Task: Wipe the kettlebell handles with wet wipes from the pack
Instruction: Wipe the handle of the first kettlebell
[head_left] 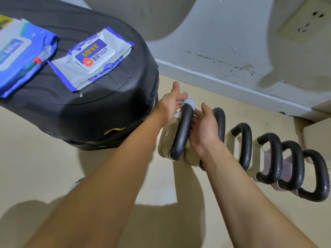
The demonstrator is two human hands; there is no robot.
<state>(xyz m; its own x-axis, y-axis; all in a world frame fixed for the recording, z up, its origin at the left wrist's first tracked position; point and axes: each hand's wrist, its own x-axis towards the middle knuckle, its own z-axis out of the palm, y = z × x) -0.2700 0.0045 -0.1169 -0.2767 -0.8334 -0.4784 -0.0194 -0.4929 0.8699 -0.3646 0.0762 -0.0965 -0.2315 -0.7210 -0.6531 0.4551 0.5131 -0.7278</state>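
Note:
Several kettlebells with black handles stand in a row on the floor along the wall. The leftmost handle (182, 133) has a white wet wipe (189, 101) wrapped over its far end. My left hand (170, 102) presses the wipe against that end from the left. My right hand (204, 127) rests against the right side of the same handle, fingers apart, touching the wipe's edge. Two wipe packs lie on a black suitcase: a white and blue pack (93, 58) with its lid shut, and a blue pack (19, 54) at the far left.
The black suitcase (93, 111) stands just left of the kettlebells. More black handles (272, 158) continue to the right. A white baseboard (232, 86) and wall run behind them. A cardboard box (317, 135) sits at the right edge.

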